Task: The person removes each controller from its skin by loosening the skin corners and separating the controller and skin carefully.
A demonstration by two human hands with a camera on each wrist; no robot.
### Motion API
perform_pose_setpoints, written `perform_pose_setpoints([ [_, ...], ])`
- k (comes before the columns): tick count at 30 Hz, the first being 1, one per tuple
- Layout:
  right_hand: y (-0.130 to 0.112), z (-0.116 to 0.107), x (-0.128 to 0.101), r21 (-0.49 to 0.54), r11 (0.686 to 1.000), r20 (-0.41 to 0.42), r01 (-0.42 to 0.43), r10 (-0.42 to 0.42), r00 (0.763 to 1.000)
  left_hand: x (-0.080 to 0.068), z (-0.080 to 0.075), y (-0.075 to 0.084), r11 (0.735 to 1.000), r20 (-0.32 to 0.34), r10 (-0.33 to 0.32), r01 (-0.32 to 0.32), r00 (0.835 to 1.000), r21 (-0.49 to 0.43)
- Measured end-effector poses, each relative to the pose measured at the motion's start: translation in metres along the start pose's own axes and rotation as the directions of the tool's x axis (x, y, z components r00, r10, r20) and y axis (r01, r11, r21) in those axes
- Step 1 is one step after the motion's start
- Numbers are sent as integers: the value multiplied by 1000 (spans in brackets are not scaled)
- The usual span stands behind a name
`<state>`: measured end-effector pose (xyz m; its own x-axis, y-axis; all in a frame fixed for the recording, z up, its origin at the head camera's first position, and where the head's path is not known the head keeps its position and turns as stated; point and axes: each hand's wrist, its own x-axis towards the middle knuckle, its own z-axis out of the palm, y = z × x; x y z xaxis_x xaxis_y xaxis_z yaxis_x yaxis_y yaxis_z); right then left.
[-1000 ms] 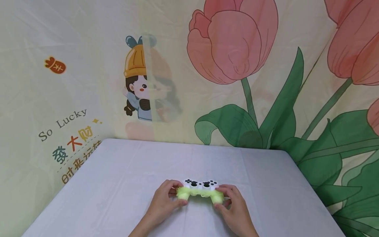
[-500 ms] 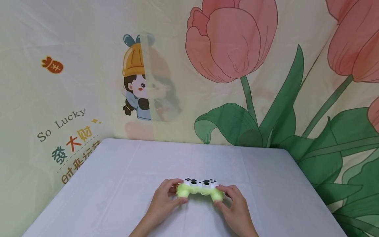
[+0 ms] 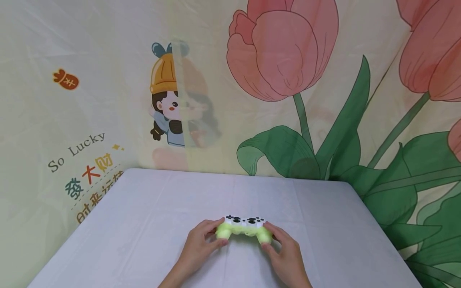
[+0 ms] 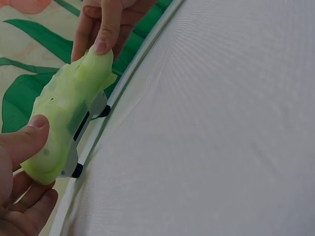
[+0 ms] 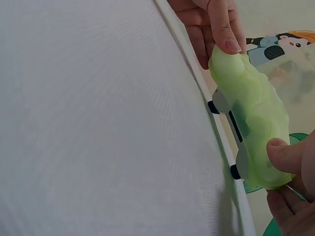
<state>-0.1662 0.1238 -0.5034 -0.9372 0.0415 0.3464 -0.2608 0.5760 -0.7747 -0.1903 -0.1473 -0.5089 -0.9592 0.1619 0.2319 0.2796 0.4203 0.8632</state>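
A white game controller (image 3: 245, 221) with black buttons wears a soft yellow-green cover (image 3: 243, 233) and is held just over the table. My left hand (image 3: 212, 235) grips its left handle, the thumb (image 4: 27, 140) pressing on the cover (image 4: 66, 115). At the other handle my right hand (image 3: 273, 239) grips too, its thumb (image 5: 288, 155) on the cover (image 5: 256, 115). In each wrist view the other hand's fingers pinch the cover's far end. The controller's underside is hidden.
A pale grey cloth covers the table (image 3: 144, 208), whose far edge meets a printed backdrop (image 3: 281, 60) of pink tulips, green leaves and a cartoon girl. Nothing else lies on the table around the hands.
Both hands have shifted slightly on the handles and the green cover looks smoother. The controller stays in the same spot.
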Motion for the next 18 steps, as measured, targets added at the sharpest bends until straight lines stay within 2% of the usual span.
perform_pose_setpoints([
  [7,-5,-2,0,-45,999,-25,0,-1,1000,0,0,1,1000,-33,-1,0,999,-17],
  [13,-5,-2,1,-104,994,-41,-19,15,999,-1,0,4,1000,-53,-12,13,999,18],
  [18,-4,-2,1,-92,995,-33,-40,37,999,0,0,6,1000,-57,-24,25,998,14],
])
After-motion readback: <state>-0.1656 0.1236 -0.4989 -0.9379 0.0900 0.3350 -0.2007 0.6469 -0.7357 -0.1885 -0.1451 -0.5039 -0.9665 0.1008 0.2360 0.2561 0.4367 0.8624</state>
